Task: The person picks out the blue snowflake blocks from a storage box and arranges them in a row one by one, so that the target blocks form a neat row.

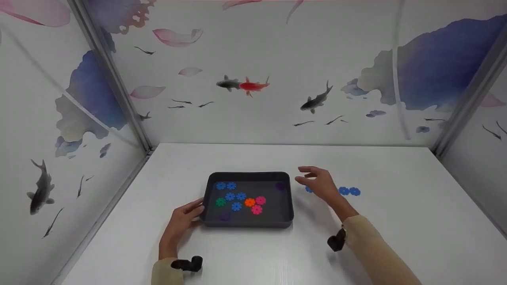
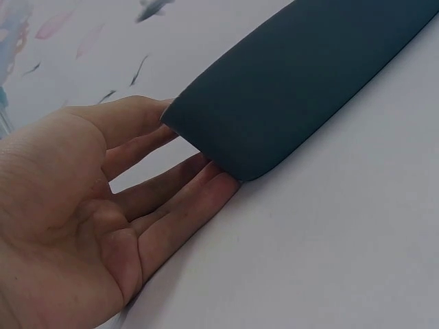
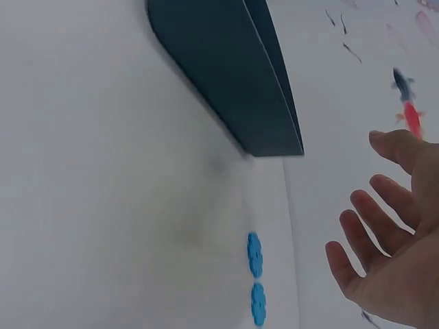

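A dark rectangular tray [image 1: 249,224] stands on the white table. Scattered in it are small flower-shaped plastic discs: several blue ones [image 1: 236,206], a green one [image 1: 220,202], an orange one [image 1: 250,202], two pink ones [image 1: 256,209] and two dark purple ones [image 1: 225,216]. My left hand [image 1: 182,221] touches the tray's left side, its fingers [image 2: 185,212] fairly straight against the wall and lower corner. To the right of the tray, my right hand [image 1: 319,185] hovers with thumb and fingers apart, holding nothing. Beneath it a blue disc [image 1: 308,189] shows partly, the rest hidden.
Two more blue discs [image 1: 349,191] lie side by side on the table [image 1: 245,257], right of my right hand. White panels [image 1: 277,51] painted with fish and petals enclose the table at the back and sides. Each wrist bears a small black camera [image 1: 336,240].
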{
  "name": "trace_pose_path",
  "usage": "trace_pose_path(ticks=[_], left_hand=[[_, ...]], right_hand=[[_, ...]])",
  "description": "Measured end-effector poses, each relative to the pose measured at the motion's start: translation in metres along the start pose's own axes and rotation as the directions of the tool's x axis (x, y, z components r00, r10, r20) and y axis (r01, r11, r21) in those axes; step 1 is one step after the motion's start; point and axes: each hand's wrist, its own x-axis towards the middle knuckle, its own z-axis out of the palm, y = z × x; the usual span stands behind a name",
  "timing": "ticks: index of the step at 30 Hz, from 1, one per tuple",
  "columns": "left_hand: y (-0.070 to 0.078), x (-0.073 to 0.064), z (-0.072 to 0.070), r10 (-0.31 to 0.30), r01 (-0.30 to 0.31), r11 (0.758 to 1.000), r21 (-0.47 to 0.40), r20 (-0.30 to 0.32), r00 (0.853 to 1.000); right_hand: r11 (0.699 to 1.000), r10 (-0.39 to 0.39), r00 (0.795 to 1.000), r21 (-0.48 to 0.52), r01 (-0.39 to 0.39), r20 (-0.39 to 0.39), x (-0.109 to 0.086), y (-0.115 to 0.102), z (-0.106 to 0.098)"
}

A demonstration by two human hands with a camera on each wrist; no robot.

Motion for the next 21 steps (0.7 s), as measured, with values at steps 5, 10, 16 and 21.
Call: trace_pose_path(ticks=[5, 10, 16, 21], left_hand=[[0.001, 0.0, -0.001, -0.007, 0.007, 1.0, -0.008, 0.002, 1.0], [0.0, 0.0, -0.001, -0.004, 0.004, 1.0, -0.015, 0.002, 1.0], [-0.002, 0.002, -0.001, -0.002, 0.002, 1.0, -0.022, -0.003, 1.0], [-0.004, 0.004, -0.001, 0.002, -0.002, 1.0, -0.019, -0.006, 1.0]], right_hand=[[0.998, -0.021, 1.0, 0.054, 0.02, 0.011, -0.004, -0.014, 0.039], [0.998, -0.036, 0.999, 0.048, 0.034, 0.041, -0.008, -0.028, 0.07], [0.997, -0.071, 0.99, 0.039, 0.067, 0.118, -0.012, -0.041, 0.097], [0.998, -0.062, 0.981, 0.023, 0.059, 0.182, -0.014, -0.048, 0.116]])
